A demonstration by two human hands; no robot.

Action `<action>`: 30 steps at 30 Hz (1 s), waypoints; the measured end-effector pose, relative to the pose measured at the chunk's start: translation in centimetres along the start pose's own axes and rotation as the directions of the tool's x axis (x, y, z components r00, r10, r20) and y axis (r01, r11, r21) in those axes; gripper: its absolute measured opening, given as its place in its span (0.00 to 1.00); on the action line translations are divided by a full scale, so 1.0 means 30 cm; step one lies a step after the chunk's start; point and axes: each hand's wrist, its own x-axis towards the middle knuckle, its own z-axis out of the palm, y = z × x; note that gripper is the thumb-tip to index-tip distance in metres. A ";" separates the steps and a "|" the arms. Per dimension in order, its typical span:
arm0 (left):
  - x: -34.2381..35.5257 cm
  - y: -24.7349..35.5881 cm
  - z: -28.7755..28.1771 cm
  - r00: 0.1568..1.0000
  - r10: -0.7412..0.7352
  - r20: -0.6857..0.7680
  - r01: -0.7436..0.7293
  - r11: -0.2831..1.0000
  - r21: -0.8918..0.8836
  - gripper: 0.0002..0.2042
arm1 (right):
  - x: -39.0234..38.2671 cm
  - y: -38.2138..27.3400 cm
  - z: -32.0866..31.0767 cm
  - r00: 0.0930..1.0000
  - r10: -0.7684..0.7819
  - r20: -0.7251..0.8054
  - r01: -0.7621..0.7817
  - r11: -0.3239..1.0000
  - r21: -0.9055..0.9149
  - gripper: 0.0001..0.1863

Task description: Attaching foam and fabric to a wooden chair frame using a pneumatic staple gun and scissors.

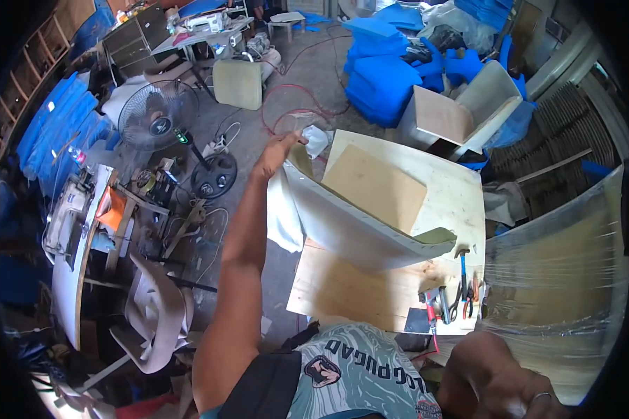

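right hand [514, 386] partly cut off (can't tell its fingers); left hand [279, 153], fingers clamped on 1 curved panel [353, 225]; 1 hammer [463, 269].

2 sewing machs [215, 22], 1 hammer [463, 272], 1 air tool [432, 307] & 1 curved wht pnl [346, 230].

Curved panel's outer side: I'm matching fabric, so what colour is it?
The outer side is plain whitish, shown best in the head view.

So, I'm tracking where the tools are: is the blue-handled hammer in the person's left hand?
No, the hammer lies on the wooden tabletop, while the left hand grips the far end of the curved white panel.
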 end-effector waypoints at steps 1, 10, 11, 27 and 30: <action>0.001 0.003 0.023 1.000 0.006 0.016 -0.006 1.000 -0.002 0.24 | -0.014 -0.009 -0.012 0.999 0.030 0.034 -0.031 0.999 0.027 0.33; -0.241 -0.023 0.006 0.976 0.033 -0.214 -0.069 0.984 -0.164 0.25 | -0.352 0.155 0.025 0.538 0.840 -0.069 -0.592 0.318 -0.741 0.27; -0.306 0.017 0.029 0.966 -0.003 -0.258 -0.029 0.992 -0.120 0.25 | -0.468 0.191 0.008 0.457 0.882 -0.117 -0.647 0.239 -0.724 0.28; -1.048 -0.320 0.386 0.959 -0.110 -0.260 0.008 0.931 -0.366 0.36 | -0.867 0.204 -0.239 0.671 0.734 -0.102 -0.473 0.318 -0.822 0.16; -1.086 -0.328 0.443 0.982 -0.168 -0.091 0.072 0.766 -0.638 0.42 | -0.888 0.194 -0.249 0.705 0.698 -0.128 -0.489 0.348 -0.800 0.16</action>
